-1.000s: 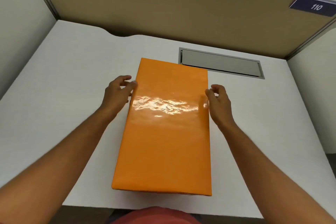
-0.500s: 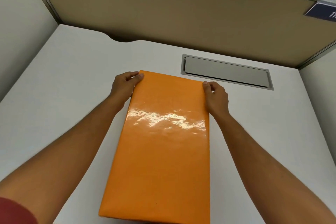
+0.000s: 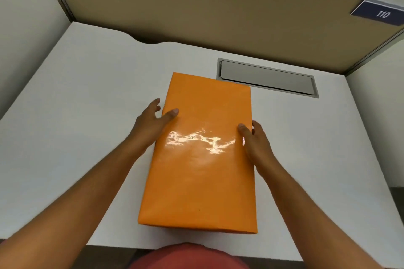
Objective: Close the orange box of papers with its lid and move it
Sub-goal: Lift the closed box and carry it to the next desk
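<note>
My left hand (image 3: pixel 153 125) and right hand (image 3: pixel 254 141) clamp the long sides of the orange box (image 3: pixel 203 155), lid on, which lies on the desk (image 3: pixel 76 116) near its front edge. Risk: the glossy wrap may slip under my thumbs. The cable hatch (image 3: pixel 267 78) sits just behind; both sides offer open room.

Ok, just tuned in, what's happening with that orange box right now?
A person grips the orange box from both sides on the white desk. The left hand clasps its left edge with the thumb on top, and the right hand clasps the right edge the same way. The lid is on, so no papers show. The box lies lengthwise toward the person, its far corner near the grey cable hatch.
</note>
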The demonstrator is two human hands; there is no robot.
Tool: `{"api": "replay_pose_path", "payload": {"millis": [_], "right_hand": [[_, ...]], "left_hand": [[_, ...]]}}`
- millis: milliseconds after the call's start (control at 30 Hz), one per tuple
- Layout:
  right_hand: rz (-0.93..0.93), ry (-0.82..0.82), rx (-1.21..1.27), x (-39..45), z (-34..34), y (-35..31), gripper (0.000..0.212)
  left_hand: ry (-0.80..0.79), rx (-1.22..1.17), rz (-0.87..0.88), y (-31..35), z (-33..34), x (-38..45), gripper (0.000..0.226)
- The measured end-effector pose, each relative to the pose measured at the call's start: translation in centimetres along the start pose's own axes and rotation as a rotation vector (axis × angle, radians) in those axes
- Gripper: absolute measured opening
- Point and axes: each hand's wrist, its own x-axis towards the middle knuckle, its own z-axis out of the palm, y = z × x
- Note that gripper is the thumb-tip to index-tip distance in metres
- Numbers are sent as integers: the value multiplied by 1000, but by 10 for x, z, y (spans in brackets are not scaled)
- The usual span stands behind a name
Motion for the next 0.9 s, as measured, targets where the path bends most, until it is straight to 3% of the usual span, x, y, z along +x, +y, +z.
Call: {"api": "replay_pose_path", "payload": {"millis": [133,300,533,900], "right_hand": [[-29,-4,-53,-72,6,32,62],[-39,24,-135,-106,12,44,68],[-77,79,-236,-111,18,47,71],[-72,-5,103,-99,13,60,82]], "left_hand": [[-79,18,-35,-38,5,-58,93],[-85,-41,31,-49,11,-87,77],[10,62,66,-53,18,-92,96],[35,64,-15,-46,24,-94,88]]}}
